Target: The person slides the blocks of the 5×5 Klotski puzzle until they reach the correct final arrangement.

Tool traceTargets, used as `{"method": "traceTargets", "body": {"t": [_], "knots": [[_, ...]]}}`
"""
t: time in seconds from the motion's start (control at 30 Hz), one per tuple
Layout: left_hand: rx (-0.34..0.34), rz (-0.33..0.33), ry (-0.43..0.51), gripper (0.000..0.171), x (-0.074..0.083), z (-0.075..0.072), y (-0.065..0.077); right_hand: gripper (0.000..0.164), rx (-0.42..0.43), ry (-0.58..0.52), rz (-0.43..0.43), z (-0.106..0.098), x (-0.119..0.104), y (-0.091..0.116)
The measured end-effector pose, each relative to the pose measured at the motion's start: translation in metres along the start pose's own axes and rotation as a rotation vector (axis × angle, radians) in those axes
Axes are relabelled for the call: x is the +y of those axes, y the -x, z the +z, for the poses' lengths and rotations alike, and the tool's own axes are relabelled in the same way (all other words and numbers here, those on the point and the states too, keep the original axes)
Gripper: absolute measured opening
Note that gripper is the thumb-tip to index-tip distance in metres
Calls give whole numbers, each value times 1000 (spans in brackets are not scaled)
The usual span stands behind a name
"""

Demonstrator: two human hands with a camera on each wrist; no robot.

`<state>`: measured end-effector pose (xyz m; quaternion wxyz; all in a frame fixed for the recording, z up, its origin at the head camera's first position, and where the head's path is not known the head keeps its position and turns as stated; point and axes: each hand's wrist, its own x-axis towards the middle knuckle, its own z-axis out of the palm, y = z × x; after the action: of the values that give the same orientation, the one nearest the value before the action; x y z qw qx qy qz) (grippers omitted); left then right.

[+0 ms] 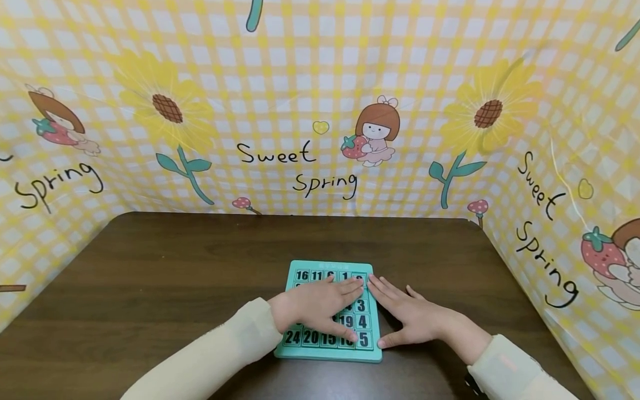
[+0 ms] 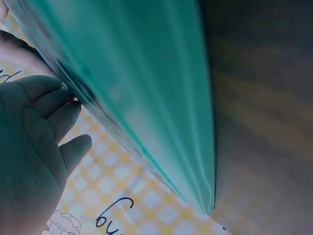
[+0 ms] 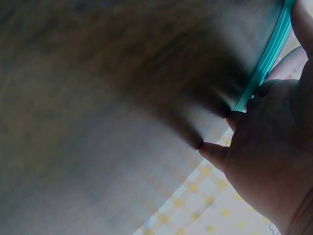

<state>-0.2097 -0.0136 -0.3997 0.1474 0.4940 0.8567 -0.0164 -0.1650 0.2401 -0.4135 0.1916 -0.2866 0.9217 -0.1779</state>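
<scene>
A turquoise number sliding puzzle (image 1: 330,355) lies on the table, its square tiles printed with black numbers. Across its middle spreads my left hand (image 1: 320,305), palm down, hiding many tiles; the fingertips reach the right column near the top and the thumb points at the tile marked 5 (image 1: 364,339). At the puzzle's right edge is my right hand (image 1: 412,314), its fingers straight and its fingertips and thumb tip right at the frame. The left wrist view shows the puzzle's side wall (image 2: 161,98) close up, with the left fingers over its top.
The dark brown wooden table (image 1: 200,261) surrounds the puzzle. A yellow-and-white checked cloth (image 1: 280,100) with flowers, cartoon figures and "Sweet Spring" lettering rises behind the table and along both sides. A small brown strip (image 1: 12,288) shows at the far left.
</scene>
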Motion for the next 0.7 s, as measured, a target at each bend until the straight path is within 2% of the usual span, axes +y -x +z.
{"method": "traceTargets", "body": {"t": [0.2, 0.33, 0.7], "knots": [[-6, -31, 12, 97, -3, -1, -2, 110, 0, 2, 8, 2, 2, -1], [-1, -26, 14, 98, -3, 0, 1, 110, -1, -1, 8, 3, 1, -1], [14, 110, -31, 94, 15, 4, 24, 110, 4, -2, -1, 1, 2, 0]]}}
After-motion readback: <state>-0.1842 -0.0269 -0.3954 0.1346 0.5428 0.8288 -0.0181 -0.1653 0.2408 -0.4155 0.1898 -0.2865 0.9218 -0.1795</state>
